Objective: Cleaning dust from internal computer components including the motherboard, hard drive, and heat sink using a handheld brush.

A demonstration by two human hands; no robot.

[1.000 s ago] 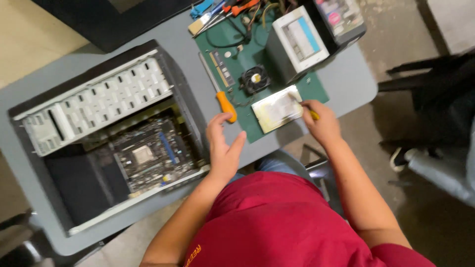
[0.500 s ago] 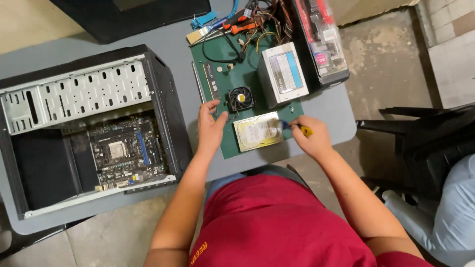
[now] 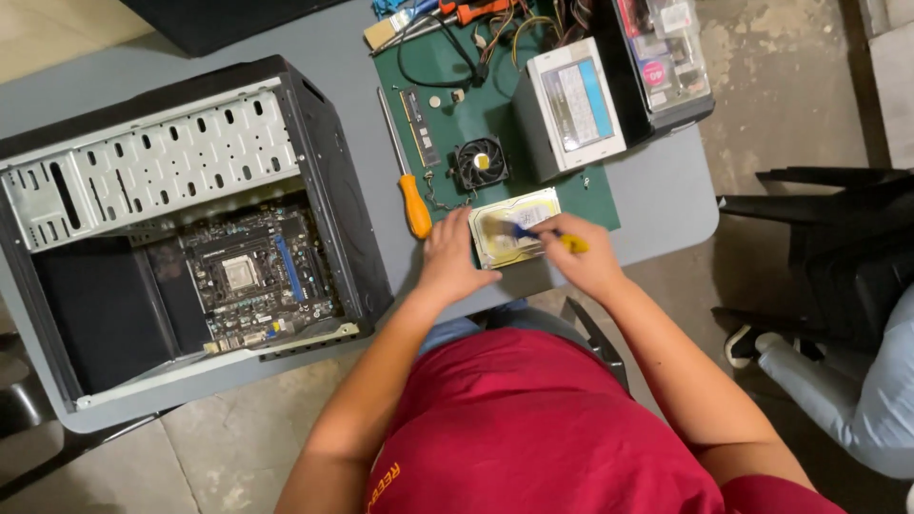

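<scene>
Setting: bare concrete floor; a grey tabletop (image 3: pixel 657 190) with a rounded corner, seen from above. A green work mat (image 3: pixel 447 67) covers its far middle.

Left: open black computer case (image 3: pixel 181 219) lying on its side, motherboard (image 3: pixel 252 276) exposed, pierced metal drive cage above it.

Centre-left: orange-handled screwdriver (image 3: pixel 411 195) on the tabletop at the mat's edge, just beside the left hand. On the mat: a memory stick (image 3: pixel 419 126), a small black cooling fan (image 3: pixel 479 164), loose cables and hand tools at the far edge.

Centre: left hand (image 3: pixel 447 257), palm down, fingers spread and flat, pressing the left edge of the hard drive (image 3: pixel 514 228); it steadies the drive and grips nothing. The hard drive lies flat at the mat's near edge, between both hands, label up.

Handling, by judgement: a rigid metal slab, dense for its size, smooth-sided and liable to slide; sensitive to knocks. Best held by the long side edges, away from the circuit face.

Centre-right: right hand (image 3: pixel 586 262), fingers closed around a small brush (image 3: pixel 543 236) with a yellow handle, tip on the drive's top; wrist bent inward, forearm angled from the lower right.

Right: grey power supply unit (image 3: pixel 571 109) and a clear parts box (image 3: pixel 666 48). Beyond the tabletop, a dark chair and another person's leg (image 3: pixel 838 400).
</scene>
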